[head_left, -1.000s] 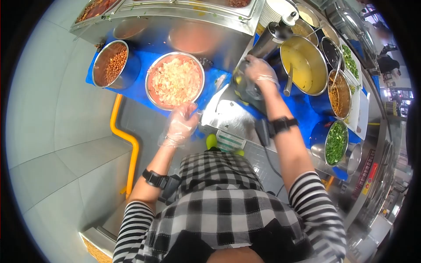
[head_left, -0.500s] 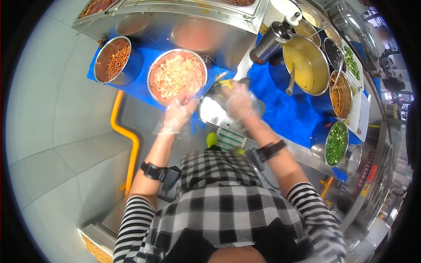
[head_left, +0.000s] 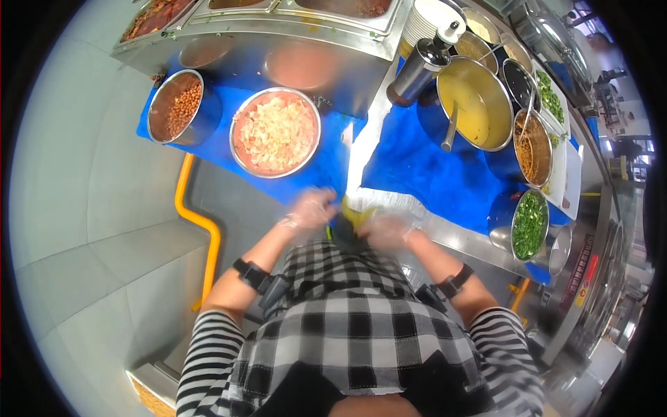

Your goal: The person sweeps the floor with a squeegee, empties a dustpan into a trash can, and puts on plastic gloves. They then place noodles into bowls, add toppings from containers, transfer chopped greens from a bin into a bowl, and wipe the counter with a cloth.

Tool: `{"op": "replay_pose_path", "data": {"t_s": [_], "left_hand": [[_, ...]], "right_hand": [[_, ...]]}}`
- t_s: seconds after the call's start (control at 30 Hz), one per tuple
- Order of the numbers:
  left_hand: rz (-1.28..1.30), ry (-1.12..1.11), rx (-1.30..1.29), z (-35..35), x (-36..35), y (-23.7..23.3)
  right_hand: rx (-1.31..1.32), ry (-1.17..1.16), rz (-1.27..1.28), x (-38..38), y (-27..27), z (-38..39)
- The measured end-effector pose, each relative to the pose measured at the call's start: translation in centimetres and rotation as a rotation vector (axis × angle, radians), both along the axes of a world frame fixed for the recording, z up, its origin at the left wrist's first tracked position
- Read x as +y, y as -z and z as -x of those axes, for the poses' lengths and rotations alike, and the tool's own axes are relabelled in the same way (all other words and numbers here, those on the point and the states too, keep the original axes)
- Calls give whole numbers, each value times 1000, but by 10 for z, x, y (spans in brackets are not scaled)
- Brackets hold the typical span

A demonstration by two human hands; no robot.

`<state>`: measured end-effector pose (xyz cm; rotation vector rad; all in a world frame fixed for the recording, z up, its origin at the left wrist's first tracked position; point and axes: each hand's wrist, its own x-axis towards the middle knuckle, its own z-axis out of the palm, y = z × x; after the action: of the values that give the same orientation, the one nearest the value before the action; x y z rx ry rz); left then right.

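Both hands wear thin clear plastic gloves and are smeared by motion, close together in front of my apron. My left hand [head_left: 311,208] has its fingers curled; whether anything is in them is hidden. My right hand [head_left: 389,228] is closed on a blurred yellow-green and dark object [head_left: 356,214], whose kind I cannot make out. Above my left hand, apart from it, a steel bowl [head_left: 241,157] of chopped pale pink-orange food [head_left: 276,132] stands on the blue table cover [head_left: 333,149].
A pot of peanuts [head_left: 183,111] stands left of the bowl. To the right are a pot of yellow liquid [head_left: 474,104] with a ladle [head_left: 451,128], a dark pump bottle [head_left: 419,71], a pot of chopped greens [head_left: 529,226] and stacked plates [head_left: 425,31]. A yellow pipe [head_left: 182,184] runs below the table.
My left hand has left the bowl's rim and moved down toward my body. My right hand has drawn the yellow-green and dark object back from the table corner toward my apron.
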<state>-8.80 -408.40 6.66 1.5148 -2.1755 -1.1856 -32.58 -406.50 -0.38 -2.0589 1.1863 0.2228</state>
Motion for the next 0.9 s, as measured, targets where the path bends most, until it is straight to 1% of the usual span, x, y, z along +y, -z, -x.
{"op": "replay_pose_path", "data": {"t_s": [0.03,0.07,0.1,0.13,0.17,0.2,0.27,0.3,0.33,0.37,0.4,0.43,0.47,0.5,0.53,0.57,0.6,0.63,0.67,0.7,0.73,0.77,0.8,0.83,0.87,0.9], "left_hand": [[-81,277,-209,4,6,17],[-78,279,-213,11,3,6],[-16,242,-226,20,-4,-14],[36,206,-236,31,-5,-25],[203,26,-193,41,-11,-20],[374,-155,-151,51,-25,-12],[560,-395,-273,70,-59,2],[566,-401,-272,74,-66,10],[603,-339,-331,77,-70,17],[637,-278,-388,83,-75,26],[-183,-405,-32,91,-94,36],[198,100,73,78,-65,99],[155,133,3,82,-41,111],[118,167,-68,85,-24,112],[-13,325,-180,81,-18,73],[-144,480,-294,74,-16,20],[-241,406,-205,63,-14,-6],[-338,331,-111,50,-10,-19],[-346,224,95,34,3,-12],[-353,118,302,17,18,0],[-541,-143,505,-1,32,10],[-723,-411,706,-17,38,15],[-709,-611,760,-31,37,6],[-695,-814,809,-42,38,-2],[-594,-927,817,-53,35,-3],[-494,-1039,821,-57,26,-9]], "right_hand": [[-104,-81,-173,5,-38,0],[-207,-162,-335,1,-76,1],[-127,-92,-422,-15,-109,3],[-45,-19,-518,-29,-130,8],[-225,100,-545,-34,-133,24],[-406,221,-565,-39,-136,41],[-528,66,-314,-57,-161,55],[-475,29,-136,-61,-164,62],[-475,25,-134,-60,-167,62],[-757,229,-257,-58,-181,56],[-1039,439,-379,-57,-190,49],[-1120,517,-338,-59,-193,38],[-1126,511,-340,-59,-191,31],[-1247,687,-470,-61,-186,24],[-1364,861,-600,-65,-180,16],[-1334,1036,-458,-69,-166,7],[-1350,1020,-444,-77,-160,-3],[-1111,850,51,-86,-158,-13],[-831,658,506,-92,-154,-23],[-787,469,869,-98,-150,-33],[-712,396,941,-102,-149,-43],[-551,378,954,-105,-144,-54],[-390,358,961,-107,-134,-64],[-316,385,899,-118,-100,-74],[-318,384,893,-126,-83,-84],[-134,323,743,-129,-74,-95]]}}
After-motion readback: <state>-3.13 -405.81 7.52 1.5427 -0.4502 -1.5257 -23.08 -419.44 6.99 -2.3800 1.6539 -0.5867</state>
